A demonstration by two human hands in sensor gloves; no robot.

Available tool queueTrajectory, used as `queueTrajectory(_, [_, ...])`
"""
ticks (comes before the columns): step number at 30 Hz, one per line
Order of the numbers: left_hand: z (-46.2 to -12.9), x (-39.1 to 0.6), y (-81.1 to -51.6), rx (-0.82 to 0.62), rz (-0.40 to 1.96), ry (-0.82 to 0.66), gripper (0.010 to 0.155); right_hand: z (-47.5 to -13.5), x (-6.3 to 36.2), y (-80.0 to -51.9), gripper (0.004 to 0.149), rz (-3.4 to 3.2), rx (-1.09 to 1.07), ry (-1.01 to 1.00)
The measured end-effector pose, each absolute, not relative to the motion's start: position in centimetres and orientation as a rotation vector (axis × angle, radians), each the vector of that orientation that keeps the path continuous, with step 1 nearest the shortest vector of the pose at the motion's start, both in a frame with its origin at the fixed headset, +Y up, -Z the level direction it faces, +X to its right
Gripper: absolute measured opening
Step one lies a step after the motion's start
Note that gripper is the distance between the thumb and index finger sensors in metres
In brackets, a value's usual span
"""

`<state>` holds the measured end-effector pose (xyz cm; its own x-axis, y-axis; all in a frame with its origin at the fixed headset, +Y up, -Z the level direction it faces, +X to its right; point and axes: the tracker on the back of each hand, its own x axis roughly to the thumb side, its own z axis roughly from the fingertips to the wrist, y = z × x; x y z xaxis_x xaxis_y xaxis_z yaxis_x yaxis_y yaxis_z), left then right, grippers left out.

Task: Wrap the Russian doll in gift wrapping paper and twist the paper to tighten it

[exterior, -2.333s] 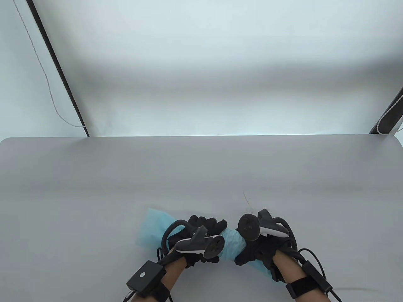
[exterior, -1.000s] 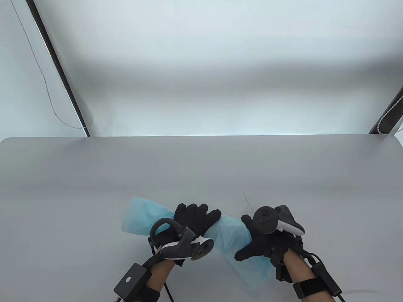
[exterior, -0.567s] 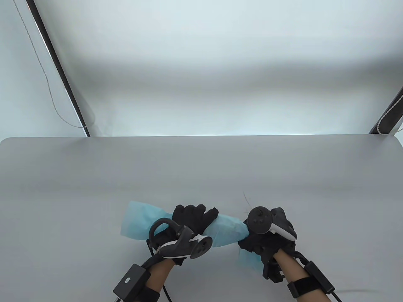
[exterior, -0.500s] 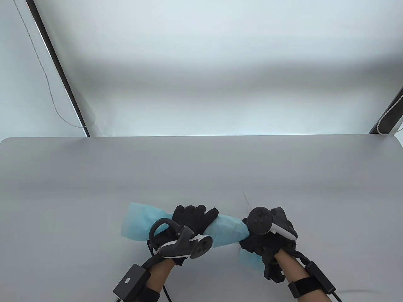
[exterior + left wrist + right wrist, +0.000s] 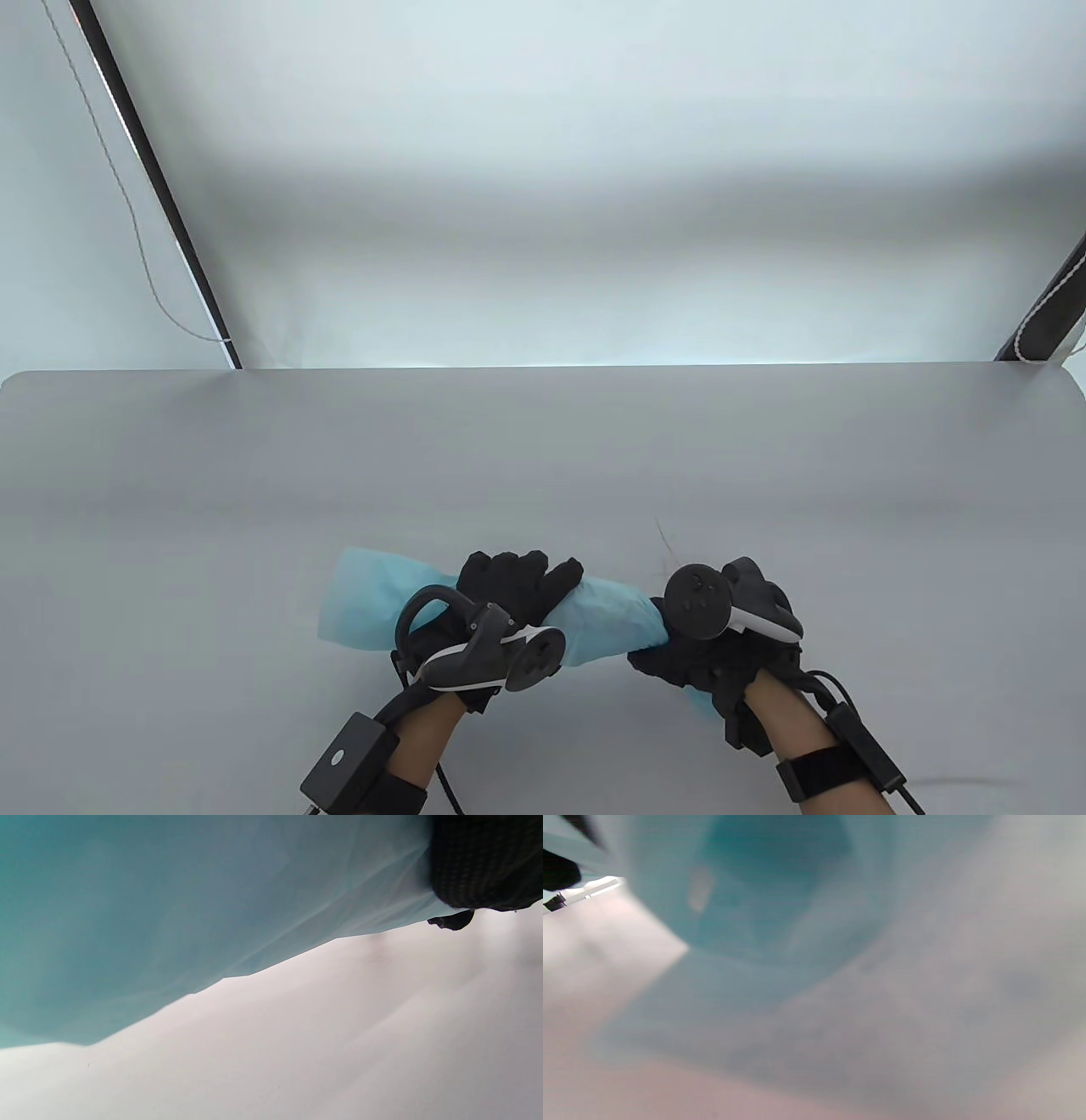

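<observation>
Paper (image 5: 607, 615) roll lies left-right; left hand (image 5: 517, 586), right hand (image 5: 704, 662) both grasping it.

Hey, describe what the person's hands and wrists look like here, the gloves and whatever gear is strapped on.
Both the left hand and the right hand wear black knit gloves. Each carries a dark grey and white tracker with a round disc face, the left one with a ring loop. Bare forearms show below. A black box sits on each wrist, with black cables and a strap.
</observation>
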<state>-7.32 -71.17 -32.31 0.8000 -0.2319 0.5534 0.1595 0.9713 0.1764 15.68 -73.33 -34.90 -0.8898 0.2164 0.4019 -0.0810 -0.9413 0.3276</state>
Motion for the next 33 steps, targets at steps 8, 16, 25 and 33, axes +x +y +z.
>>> queueTrajectory(8, [-33.2, -8.4, -71.1, 0.03, -0.177, -0.542, 0.11, -34.0, 14.8, -73.0, 0.099, 2.935, 0.829, 0.269])
queueTrajectory(16, [-33.6, -9.4, -71.3, 0.016, -0.149, -0.516, 0.11, -34.5, 16.8, -72.7, 0.071, 2.487, 0.755, 0.568])
queueTrajectory(25, [-33.1, -9.0, -71.0, 0.088, -0.178, -0.566, 0.11, -35.6, 17.4, -72.3, 0.092, 2.706, 0.498, 0.566])
queueTrajectory(33, [-32.5, -7.8, -70.8, 0.114, -0.212, -0.598, 0.11, -35.8, 16.8, -73.5, 0.051, 2.806, 0.441, 0.723])
